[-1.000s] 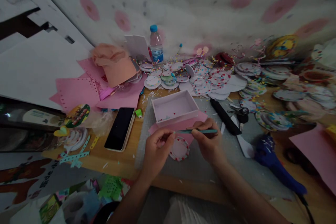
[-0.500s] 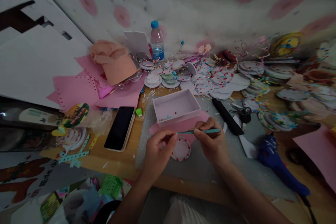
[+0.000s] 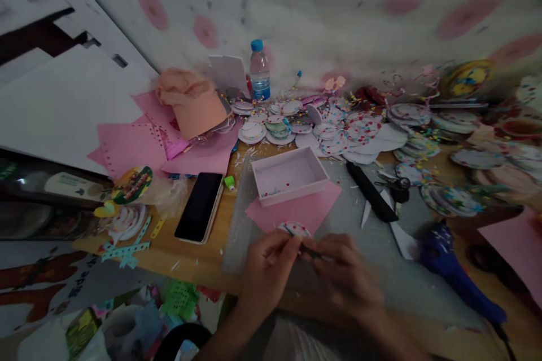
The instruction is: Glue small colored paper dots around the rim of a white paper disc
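Low over the front of the grey mat (image 3: 245,237), my left hand (image 3: 273,265) is closed in a pinch, its fingertips by a small round white piece with red dots (image 3: 296,229). What it pinches is too small to name. Close to its right, my right hand (image 3: 345,271) is blurred and closed around a thin dark green strip (image 3: 311,251) that points toward the left fingertips. The round piece is partly hidden behind the fingers. Beyond it a pink sheet (image 3: 292,214) lies partly under an open white box (image 3: 290,176) with a few tiny red bits inside.
A black phone (image 3: 199,207) lies left of the mat. To the right are a black bar-shaped object (image 3: 371,192), keys (image 3: 396,183) and a blue glue gun (image 3: 457,276). Decorated white discs (image 3: 359,130) and a water bottle (image 3: 259,73) stand along the back.
Both hands have moved down toward the front edge and nearer each other. The strip has tilted and come in with them. The camera view has shifted slightly.
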